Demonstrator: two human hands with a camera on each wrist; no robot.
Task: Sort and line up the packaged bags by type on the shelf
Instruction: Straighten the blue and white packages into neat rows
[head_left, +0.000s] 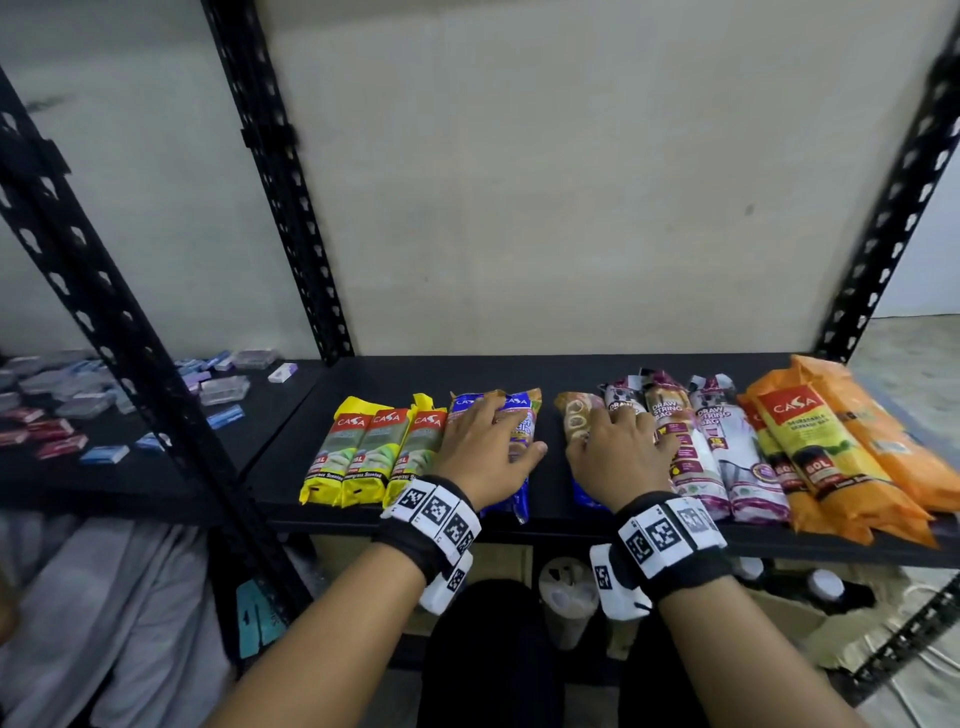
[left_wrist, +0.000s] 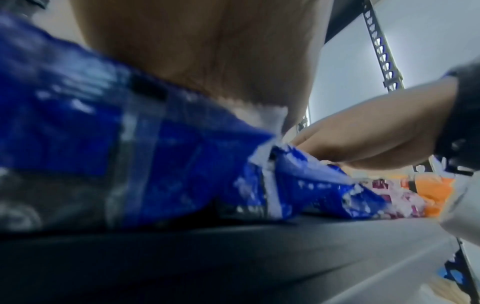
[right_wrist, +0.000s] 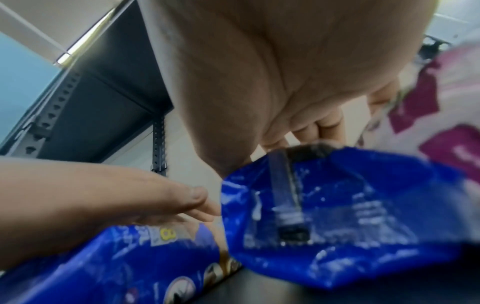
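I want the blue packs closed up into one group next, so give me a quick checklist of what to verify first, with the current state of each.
1. Left hand flat on the left blue packs: ok.
2. Right hand on the lone blue pack: ok.
3. Gap between the blue packs closed: not ok.
4. Yellow packs lined up: ok.
5. Orange packs lined up: not ok, they overlap.
6. Lone pack same type as the others: cannot tell, mostly covered.

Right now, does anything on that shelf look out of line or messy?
Mostly tidy. One blue pack under the right hand sits apart from the other blue packs under the left hand. The orange packs overlap, fanned askew.
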